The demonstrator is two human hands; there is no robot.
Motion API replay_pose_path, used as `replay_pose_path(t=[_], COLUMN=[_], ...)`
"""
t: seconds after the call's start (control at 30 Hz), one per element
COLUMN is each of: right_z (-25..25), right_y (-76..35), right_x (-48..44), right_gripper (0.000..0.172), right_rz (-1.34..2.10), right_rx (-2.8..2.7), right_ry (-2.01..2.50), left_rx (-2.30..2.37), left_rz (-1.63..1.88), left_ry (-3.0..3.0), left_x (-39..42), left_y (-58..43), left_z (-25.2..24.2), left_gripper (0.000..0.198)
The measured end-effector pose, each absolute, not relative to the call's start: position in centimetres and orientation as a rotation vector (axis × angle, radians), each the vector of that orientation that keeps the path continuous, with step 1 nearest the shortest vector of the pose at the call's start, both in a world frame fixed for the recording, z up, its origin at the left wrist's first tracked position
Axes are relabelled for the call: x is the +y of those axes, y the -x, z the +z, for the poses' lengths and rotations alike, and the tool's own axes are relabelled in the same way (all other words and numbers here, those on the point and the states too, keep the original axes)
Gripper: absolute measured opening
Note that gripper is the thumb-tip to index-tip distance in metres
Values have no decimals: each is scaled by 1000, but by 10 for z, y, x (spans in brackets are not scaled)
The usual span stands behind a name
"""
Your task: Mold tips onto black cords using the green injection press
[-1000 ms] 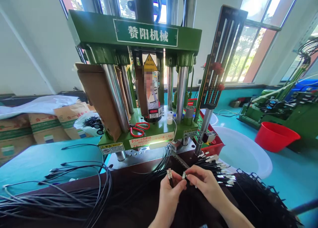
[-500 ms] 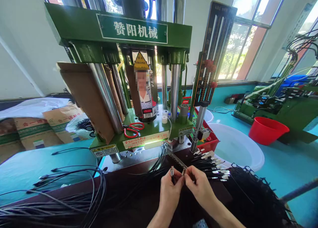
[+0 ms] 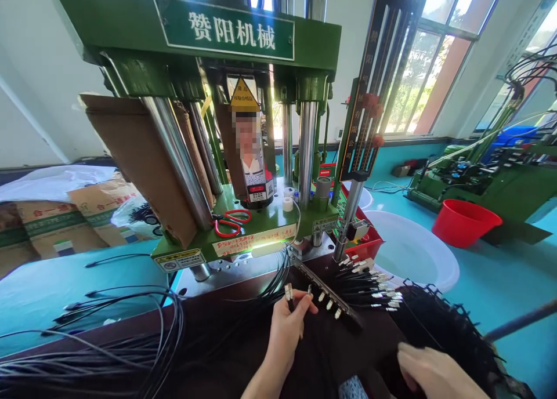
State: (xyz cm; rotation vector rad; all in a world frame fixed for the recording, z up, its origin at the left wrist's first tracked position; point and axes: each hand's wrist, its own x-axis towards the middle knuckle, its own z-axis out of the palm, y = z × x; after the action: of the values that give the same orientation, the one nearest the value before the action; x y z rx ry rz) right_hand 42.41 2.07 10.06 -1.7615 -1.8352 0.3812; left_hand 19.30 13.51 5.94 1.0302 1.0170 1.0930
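My left hand [image 3: 287, 325] is closed in a pinch on black cables. One cable's metal connector [image 3: 289, 292] sticks up beside the index finger, and a second small metal tip [image 3: 309, 290] shows at the fingertips. Just to its right lies a narrow metal strip [image 3: 317, 280] with several small connectors [image 3: 329, 304] along its lower side. My right hand [image 3: 429, 367], low at the right, is blurred and its fingers point down beside the pile of black cables [image 3: 439, 323]. Whether it holds anything is hidden.
A green press [image 3: 313, 228] stands ahead, with red-handled scissors [image 3: 232, 223] on its bed. Finished-looking cable ends [image 3: 369, 283] lie right of the strip. Looped black cables [image 3: 172, 329] cover the left of the table. A white tub [image 3: 435, 225] and red bucket [image 3: 465, 222] stand beyond.
My right hand has left the left hand's side and moved right and down toward the cable pile. My left hand has shifted slightly left, and the strip's connectors now show.
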Motion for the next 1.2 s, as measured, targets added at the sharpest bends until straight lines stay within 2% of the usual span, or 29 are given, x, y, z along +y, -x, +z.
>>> replay_pose_path(t=[0.07,0.1,0.27,0.33,0.6,0.77,1.2], right_z=[99,98,86,80,57,50,47], right_y=[-421,-417,-384,-375,-378,-380,-384], right_x=[33,42,97,110,94,88,93], right_gripper=[20,23,58,64,57,53,56], right_rz=[455,453,513,533,840,921,841], right_rx=[-1988,-2002,-2085,-2145,-1863,-1741,-1840], right_ry=[1808,1834,1860,1891,1565,1444,1387], left_rx=[1051,1067,1070,1085,1025,1050,1076], left_rz=[1112,1114,1060,1023,768,801,789], left_ry=[-1011,-1003,-950,-929,-1019,-1016,-1088], left_x=[137,138,144,146,147,148,145], left_y=[-192,-191,-185,-183,-194,-201,-196], left_z=[56,54,49,50,40,36,46], left_gripper=[31,32,34,34,31,28,26])
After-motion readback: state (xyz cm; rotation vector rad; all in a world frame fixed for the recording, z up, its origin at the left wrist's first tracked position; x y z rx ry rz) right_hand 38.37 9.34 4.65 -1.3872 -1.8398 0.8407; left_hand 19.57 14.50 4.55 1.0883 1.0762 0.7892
